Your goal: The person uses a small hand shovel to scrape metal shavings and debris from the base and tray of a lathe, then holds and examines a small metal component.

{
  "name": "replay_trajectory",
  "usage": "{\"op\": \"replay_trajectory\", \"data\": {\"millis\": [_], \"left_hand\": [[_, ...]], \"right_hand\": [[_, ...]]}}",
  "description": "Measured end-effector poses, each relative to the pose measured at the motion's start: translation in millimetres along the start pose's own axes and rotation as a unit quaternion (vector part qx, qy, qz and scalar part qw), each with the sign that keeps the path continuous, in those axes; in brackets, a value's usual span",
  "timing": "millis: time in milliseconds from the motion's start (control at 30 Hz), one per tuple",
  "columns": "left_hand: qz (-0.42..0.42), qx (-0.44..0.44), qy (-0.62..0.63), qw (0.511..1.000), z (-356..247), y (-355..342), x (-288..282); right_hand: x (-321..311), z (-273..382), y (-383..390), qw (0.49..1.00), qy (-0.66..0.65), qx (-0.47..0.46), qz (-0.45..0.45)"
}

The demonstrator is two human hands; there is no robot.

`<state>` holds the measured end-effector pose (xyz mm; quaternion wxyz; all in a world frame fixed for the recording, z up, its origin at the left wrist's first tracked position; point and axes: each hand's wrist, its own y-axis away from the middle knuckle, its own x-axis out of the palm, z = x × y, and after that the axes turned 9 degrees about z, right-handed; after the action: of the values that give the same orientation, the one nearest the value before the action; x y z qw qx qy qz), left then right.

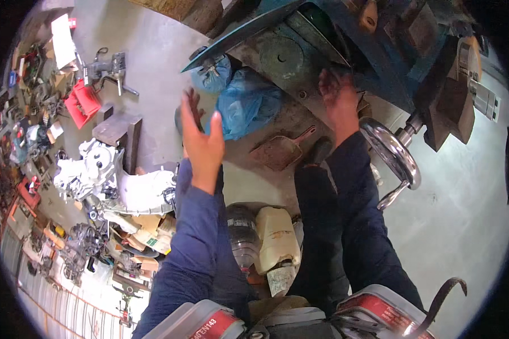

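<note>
Here my right hand (338,93) rests, fingers spread, on the grimy machine base (288,62) beside the chrome handwheel (393,155); my left hand (201,133) hangs open and empty above the blue bag (246,107); seemingly an inspection step, wanting a firm grip next

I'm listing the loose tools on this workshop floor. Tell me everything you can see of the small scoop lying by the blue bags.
The scoop is a flat, shovel-shaped pan with a short straight handle that points up and to the right. It looks like metal, rusty reddish-brown all over. It lies flat on the concrete floor, just right of the blue plastic bags and below the machine base. Neither hand touches it; the right hand is the nearer.
</note>
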<state>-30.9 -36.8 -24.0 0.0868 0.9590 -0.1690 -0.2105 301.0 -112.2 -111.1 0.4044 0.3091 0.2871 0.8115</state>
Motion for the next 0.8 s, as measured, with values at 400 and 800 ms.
{"op": "replay_trajectory", "data": {"millis": [400,800], "left_hand": [[0.443,-0.114,-0.229,0.859,68.0,82.5,61.1],[0.426,-0.075,-0.223,0.874,40.5,69.5,78.1]], "right_hand": [[19.4,28.8,-37.3,0.970,-0.237,-0.058,-0.008],[43.2,-17.3,9.8,0.982,-0.163,-0.083,-0.053]]}}
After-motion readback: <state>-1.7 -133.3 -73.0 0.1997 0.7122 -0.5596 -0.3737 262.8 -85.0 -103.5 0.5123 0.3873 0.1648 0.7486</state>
